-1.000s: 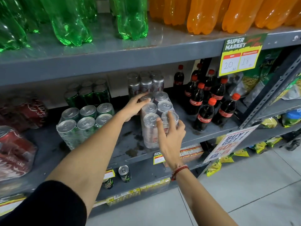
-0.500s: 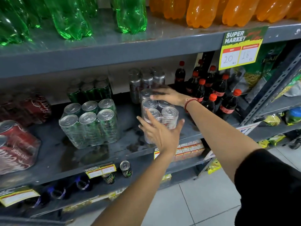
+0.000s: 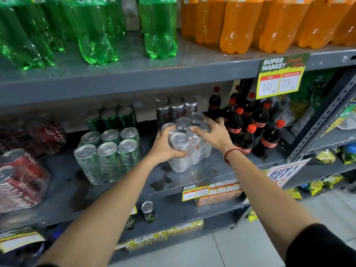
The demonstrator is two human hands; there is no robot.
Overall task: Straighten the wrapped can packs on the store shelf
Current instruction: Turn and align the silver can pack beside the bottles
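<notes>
A plastic-wrapped pack of silver cans stands on the middle grey shelf, turned at an angle to the shelf edge. My left hand grips its left front corner, fingers around a can. My right hand, a red thread at the wrist, lies over the top right cans. To the left stands a wrapped pack of green cans. Behind the silver pack sits a darker wrapped can pack, and a second green pack is at the back.
Red cola can packs lie at the far left. Small cola bottles crowd close to the right of my right hand. Green and orange bottles fill the shelf above. Loose cans and juice boxes sit on the lower shelf. Wet patches mark the shelf.
The left hand has gone from the pack's front to its left front corner. The right hand came forward from the pack's far side onto its top right cans. The pack has turned slightly.
</notes>
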